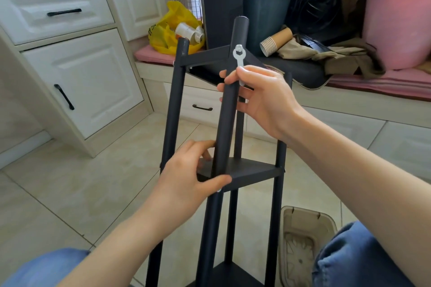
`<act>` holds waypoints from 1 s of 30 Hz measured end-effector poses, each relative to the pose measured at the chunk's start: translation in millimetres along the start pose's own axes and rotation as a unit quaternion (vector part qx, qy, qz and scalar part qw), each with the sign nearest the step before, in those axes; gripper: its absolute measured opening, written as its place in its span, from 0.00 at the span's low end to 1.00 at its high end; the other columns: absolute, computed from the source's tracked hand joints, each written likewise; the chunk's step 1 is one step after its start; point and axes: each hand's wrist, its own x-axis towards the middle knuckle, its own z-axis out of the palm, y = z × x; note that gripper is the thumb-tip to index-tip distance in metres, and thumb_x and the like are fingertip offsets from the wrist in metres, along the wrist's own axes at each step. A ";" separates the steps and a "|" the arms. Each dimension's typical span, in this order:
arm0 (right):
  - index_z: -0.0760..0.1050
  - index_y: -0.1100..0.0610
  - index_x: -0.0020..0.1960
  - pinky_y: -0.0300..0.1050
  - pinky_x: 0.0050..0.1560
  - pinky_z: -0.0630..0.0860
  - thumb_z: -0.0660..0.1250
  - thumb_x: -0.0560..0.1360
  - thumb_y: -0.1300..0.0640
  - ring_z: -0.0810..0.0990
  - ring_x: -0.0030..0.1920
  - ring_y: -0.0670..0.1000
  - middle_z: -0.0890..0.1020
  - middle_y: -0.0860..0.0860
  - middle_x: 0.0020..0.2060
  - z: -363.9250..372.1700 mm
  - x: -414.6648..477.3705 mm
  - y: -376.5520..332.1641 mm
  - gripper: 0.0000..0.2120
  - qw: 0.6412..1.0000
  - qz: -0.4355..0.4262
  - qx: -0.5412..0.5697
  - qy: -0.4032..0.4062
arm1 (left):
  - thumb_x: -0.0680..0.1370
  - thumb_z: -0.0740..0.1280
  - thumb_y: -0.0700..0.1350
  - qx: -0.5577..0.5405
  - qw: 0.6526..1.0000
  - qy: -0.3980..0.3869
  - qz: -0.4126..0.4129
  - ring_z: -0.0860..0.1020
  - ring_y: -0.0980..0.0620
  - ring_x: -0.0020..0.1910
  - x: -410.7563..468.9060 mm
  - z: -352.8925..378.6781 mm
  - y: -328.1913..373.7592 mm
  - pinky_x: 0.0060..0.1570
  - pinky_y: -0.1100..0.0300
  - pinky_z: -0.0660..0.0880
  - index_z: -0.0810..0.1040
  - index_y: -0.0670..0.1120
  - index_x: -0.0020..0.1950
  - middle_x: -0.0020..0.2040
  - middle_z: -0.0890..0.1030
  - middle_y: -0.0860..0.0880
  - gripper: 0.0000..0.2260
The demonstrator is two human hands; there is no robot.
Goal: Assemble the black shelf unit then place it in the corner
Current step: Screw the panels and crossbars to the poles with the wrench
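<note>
Gripping one shelf unit (224, 123), left hand (186, 178); one wrench (238, 59), right hand (263, 100).

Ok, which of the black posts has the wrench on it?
The front centre post: the silver wrench sits on a bolt near its top, pinched by the right hand. The other posts bear no tool.

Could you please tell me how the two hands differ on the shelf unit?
The right hand pinches a silver wrench on a bolt; the left hand holds no tool and grips the middle shelf. The right hand is higher than the left hand. Both touch the front post.
</note>
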 end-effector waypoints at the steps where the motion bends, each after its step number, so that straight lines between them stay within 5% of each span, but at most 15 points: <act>1: 0.81 0.61 0.44 0.64 0.60 0.77 0.61 0.82 0.60 0.82 0.58 0.61 0.83 0.56 0.53 -0.2 -0.1 0.4 0.13 1.000 0.000 0.003 -0.001 | 0.70 0.78 0.53 -0.005 0.999 0.031 -0.011 0.72 0.71 0.53 -8.3 0.9 -1.3 0.45 0.75 0.71 0.67 0.67 0.56 0.50 0.72 0.66 0.24; 5: 0.81 0.60 0.45 0.62 0.60 0.78 0.60 0.82 0.60 0.81 0.59 0.62 0.83 0.55 0.53 1.5 0.4 1.9 0.13 1.000 -0.002 0.008 -0.002 | 0.68 0.80 0.54 -0.073 0.978 0.117 -0.153 0.75 0.63 0.50 -40.3 13.2 -12.3 0.40 0.69 0.71 0.68 0.64 0.52 0.50 0.73 0.64 0.23; 8: 0.81 0.60 0.46 0.60 0.61 0.78 0.60 0.82 0.60 0.81 0.59 0.61 0.83 0.55 0.55 4.2 1.4 3.0 0.12 1.000 -0.002 0.013 0.004 | 0.71 0.77 0.56 -0.125 0.957 0.032 -0.260 0.79 0.58 0.47 -53.0 29.6 -23.2 0.41 0.66 0.72 0.71 0.59 0.52 0.49 0.78 0.57 0.18; 12: 0.81 0.61 0.47 0.58 0.60 0.79 0.61 0.82 0.61 0.81 0.59 0.60 0.82 0.57 0.57 13.3 0.7 3.4 0.11 1.000 -0.005 0.014 0.011 | 0.78 0.71 0.52 -0.233 0.942 -0.042 -0.240 0.84 0.55 0.41 -58.8 48.3 -26.5 0.44 0.60 0.82 0.78 0.49 0.50 0.39 0.83 0.52 0.07; 19: 0.80 0.59 0.48 0.56 0.60 0.79 0.61 0.82 0.61 0.80 0.59 0.59 0.82 0.56 0.55 21.4 -1.0 3.8 0.10 0.997 -0.035 -0.060 -0.017 | 0.81 0.68 0.48 -0.242 0.940 0.083 -0.224 0.72 0.55 0.23 -69.6 70.0 -25.4 0.27 0.67 0.73 0.73 0.44 0.41 0.26 0.71 0.50 0.12; 26: 0.82 0.57 0.46 0.40 0.51 0.80 0.62 0.82 0.59 0.82 0.51 0.44 0.83 0.45 0.45 23.3 5.6 7.3 0.11 0.988 -0.068 -0.135 -0.023 | 0.78 0.70 0.52 -0.204 0.947 0.154 -0.196 0.70 0.52 0.28 -50.4 79.8 -33.5 0.30 0.57 0.72 0.72 0.49 0.37 0.27 0.68 0.55 0.13; 30: 0.83 0.56 0.45 0.48 0.58 0.80 0.63 0.81 0.59 0.77 0.64 0.50 0.82 0.49 0.52 16.9 11.1 16.0 0.11 0.988 -0.045 -0.150 -0.009 | 0.78 0.70 0.53 -0.196 0.949 0.157 -0.190 0.68 0.57 0.26 -34.9 81.9 -37.9 0.29 0.57 0.72 0.71 0.52 0.36 0.26 0.69 0.57 0.14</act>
